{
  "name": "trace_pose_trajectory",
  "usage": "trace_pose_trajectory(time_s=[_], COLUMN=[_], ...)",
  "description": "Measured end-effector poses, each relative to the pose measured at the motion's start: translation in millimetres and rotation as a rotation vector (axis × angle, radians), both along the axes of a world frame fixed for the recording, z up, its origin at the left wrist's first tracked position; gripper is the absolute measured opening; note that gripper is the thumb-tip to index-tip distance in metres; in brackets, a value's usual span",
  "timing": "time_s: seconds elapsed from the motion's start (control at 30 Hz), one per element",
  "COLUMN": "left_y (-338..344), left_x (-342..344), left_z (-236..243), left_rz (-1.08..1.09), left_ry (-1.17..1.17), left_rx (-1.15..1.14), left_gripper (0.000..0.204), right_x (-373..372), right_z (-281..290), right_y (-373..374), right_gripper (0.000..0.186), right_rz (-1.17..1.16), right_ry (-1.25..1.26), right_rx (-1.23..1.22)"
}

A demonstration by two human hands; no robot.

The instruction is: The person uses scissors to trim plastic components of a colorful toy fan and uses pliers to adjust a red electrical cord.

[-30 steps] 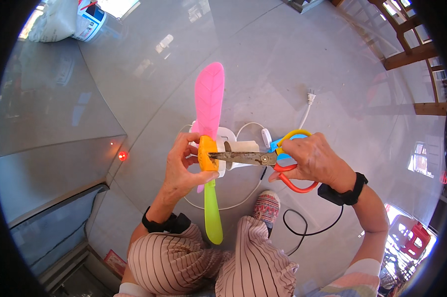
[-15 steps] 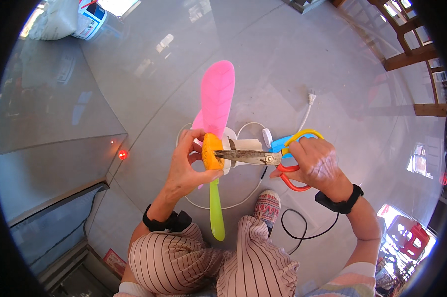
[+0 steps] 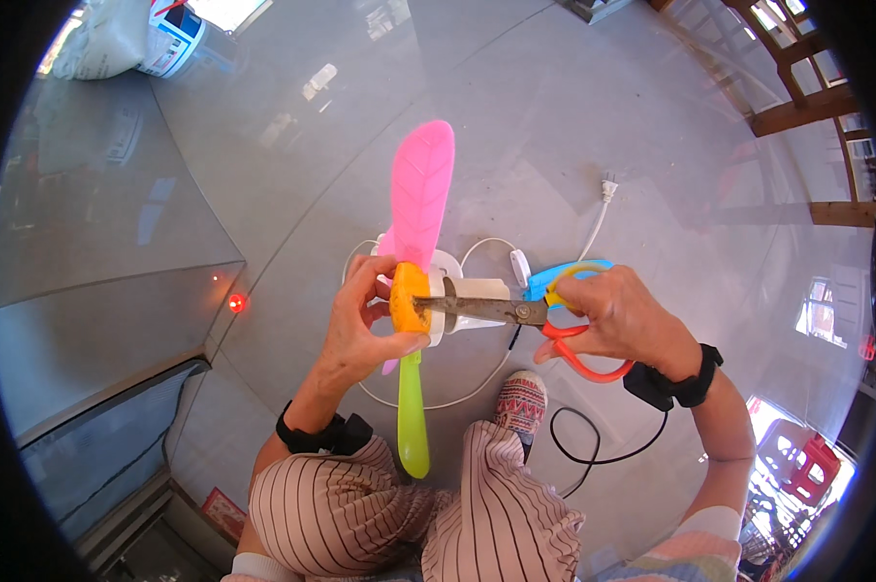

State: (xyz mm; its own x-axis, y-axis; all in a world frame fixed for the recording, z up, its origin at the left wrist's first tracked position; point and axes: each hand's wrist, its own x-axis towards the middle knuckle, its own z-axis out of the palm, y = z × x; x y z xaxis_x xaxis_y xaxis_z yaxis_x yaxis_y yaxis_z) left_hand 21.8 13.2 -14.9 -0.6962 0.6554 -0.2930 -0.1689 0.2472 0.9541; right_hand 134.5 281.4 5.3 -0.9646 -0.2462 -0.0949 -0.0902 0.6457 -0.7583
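Observation:
My left hand [image 3: 360,315] is closed round the orange hub [image 3: 411,291] of a small fan, thumb at its near edge. A pink leaf-shaped blade [image 3: 422,189] rises from the hub, and a green blade [image 3: 414,417] points toward my knees. Behind the hub shows the fan's white motor housing [image 3: 481,290]. My right hand [image 3: 617,315] grips scissors [image 3: 527,311] by their yellow and red handles. The dark, worn blades reach leftward, one tip against the hub's face and the other beside the white housing. Some of the fan is hidden behind the hub and blades.
A white cord with a plug [image 3: 607,189] lies on the grey floor, near a light-blue item [image 3: 554,276] behind the scissors. A black cable [image 3: 593,456] curls by my patterned shoe [image 3: 522,400]. A bucket [image 3: 176,44] stands far left; a red crate-like object [image 3: 814,470] is at right.
My right hand has turned slightly, and the scissors' handles have swung a little nearer to me. The fan has shifted slightly left, still in my left hand.

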Motion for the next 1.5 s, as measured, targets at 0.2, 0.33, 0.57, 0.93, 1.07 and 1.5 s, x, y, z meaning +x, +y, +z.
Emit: trace_pose_trajectory(time_s=[0.2, 0.33, 0.57, 0.93, 1.07, 1.5], left_y=[1, -11, -17, -12, -15, -17], left_x=[2, -5, -9, -1, 1, 5], left_z=[1, 0, 12, 3, 2, -2], left_rz=[0.13, 0.26, 0.401, 0.408, 0.388, 0.336], left_ry=[0.054, 0.028, 0.014, 0.1, 0.086, 0.169], left_rx=[-0.017, 0.068, 0.052, -0.064, -0.07, -0.122], left_gripper=[0.066, 0.067, 0.064, 0.061, 0.064, 0.06], right_x=[12, 40, 170, 89, 60, 13], right_z=[18, 11, -89, -97, -108, -5], right_y=[2, -2, 26, -1, 13, -23], right_gripper=[0.043, 0.039, 0.034, 0.073, 0.076, 0.065], right_rz=[-0.157, -0.626, -1.126, -0.751, -0.457, -0.388], right_ry=[-0.108, 0.022, -0.253, -0.087, -0.041, 0.01], right_rx=[-0.085, 0.112, 0.536, 0.491, 0.553, 0.284])
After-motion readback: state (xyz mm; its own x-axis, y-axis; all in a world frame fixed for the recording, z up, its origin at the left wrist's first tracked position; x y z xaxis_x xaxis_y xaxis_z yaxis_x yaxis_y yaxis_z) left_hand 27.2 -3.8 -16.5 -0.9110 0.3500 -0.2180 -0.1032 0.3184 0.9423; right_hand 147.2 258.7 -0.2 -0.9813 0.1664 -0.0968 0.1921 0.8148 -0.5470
